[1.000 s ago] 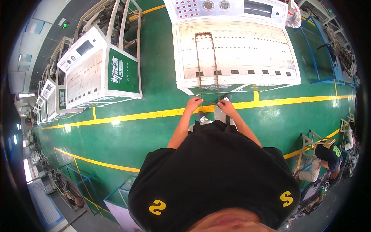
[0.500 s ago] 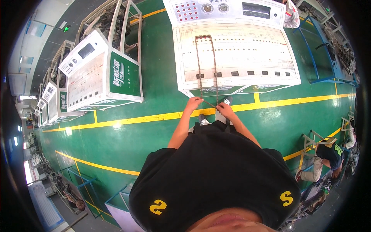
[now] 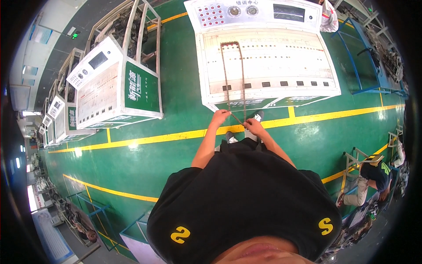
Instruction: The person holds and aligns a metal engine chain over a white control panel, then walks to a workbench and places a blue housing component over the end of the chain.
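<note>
Far left of the view, a row of white slanted console cabinets w/ green side panels (image 3: 115, 86) stands on the green painted floor (image 3: 145, 163), a yellow floor line (image 3: 158, 138) running across in front of them. Centre: a person in a black T-shirt w/ yellow marks (image 3: 246, 198) stands at the near edge of a wide white slanted training bench w/ a control strip of buttons, gauges & a dark screen along its far edge (image 3: 263, 61). On the bench top, left of centre, lies a long brown metal chain loop (image 3: 231, 66), stretched from near the far edge down over the near edge to the hands. Left hand (image 3: 219, 118) is curled closed around the chain's left strand just past the bench's near edge; right hand (image 3: 253, 126) is likewise closed, pinching the right strand; the strands meet between the two hands, which sit near each other. Right of bench: blue metal frame racks (image 3: 373, 48). Lower right edge: another person crouched in dark top & light trousers (image 3: 367, 176).
</note>
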A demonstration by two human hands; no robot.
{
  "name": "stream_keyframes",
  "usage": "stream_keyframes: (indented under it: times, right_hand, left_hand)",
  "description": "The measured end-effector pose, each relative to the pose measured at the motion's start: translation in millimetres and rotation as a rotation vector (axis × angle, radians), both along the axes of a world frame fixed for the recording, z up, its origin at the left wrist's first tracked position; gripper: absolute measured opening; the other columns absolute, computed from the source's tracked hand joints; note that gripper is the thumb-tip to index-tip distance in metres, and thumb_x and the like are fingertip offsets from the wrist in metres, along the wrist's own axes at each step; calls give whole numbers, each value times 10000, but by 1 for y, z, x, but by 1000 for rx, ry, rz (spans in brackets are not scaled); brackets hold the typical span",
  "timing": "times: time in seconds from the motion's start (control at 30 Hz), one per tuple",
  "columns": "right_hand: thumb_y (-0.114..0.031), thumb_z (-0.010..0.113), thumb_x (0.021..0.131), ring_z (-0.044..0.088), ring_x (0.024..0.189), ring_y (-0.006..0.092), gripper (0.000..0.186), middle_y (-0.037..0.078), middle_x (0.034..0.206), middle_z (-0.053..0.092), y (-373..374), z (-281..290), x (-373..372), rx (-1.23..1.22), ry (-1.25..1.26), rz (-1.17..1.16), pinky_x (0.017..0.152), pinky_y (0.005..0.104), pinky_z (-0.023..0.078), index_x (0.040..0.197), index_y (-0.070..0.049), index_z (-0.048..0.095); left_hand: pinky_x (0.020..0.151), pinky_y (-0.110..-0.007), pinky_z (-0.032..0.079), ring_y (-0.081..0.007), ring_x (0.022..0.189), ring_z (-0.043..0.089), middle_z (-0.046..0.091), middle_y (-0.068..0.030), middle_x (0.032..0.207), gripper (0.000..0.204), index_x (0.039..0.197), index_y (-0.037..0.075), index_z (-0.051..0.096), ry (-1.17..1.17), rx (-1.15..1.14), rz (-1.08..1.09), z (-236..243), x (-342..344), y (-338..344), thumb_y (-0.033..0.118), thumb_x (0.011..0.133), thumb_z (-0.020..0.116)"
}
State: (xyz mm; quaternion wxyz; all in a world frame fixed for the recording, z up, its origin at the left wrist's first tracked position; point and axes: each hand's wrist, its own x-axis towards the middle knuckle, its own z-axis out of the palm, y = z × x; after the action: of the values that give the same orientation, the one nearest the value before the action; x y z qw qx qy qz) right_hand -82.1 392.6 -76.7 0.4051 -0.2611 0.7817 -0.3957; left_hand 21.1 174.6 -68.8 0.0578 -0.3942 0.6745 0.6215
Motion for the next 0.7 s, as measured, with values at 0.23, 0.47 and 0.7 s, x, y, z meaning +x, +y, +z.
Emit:
stream_keyframes:
  times: [0.23, 0.47, 0.7]
  right_hand:
    - [-259, 584, 901, 636, 698, 188, 305, 122, 787, 675, 1, 7, -2, -18, -28, -20, 648, 324, 506, 950, 39, 632]
    - [-290, 585, 904, 647, 682, 200, 326, 116, 792, 682, 7, 0, -26, -3, -52, -150, 662, 331, 509, 965, 26, 640]
    - [-270, 586, 903, 622, 653, 153, 307, 87, 769, 678, -9, 5, -48, 10, -99, -235, 618, 290, 489, 972, 23, 646]
  left_hand:
    - [697, -312, 479, -167, 752, 609, 676, -86, 818, 350, 965, -14, 693, -7, -40, -69, -10, 1, -4, 298, 808, 687]
    - [712, -335, 483, -184, 748, 621, 679, -103, 805, 362, 946, -11, 699, 44, -40, -155, -15, 20, 8, 317, 794, 699]
    - [650, -329, 474, -174, 693, 603, 663, -114, 753, 355, 932, -15, 693, 20, -73, -175, -15, 26, 40, 313, 795, 689]
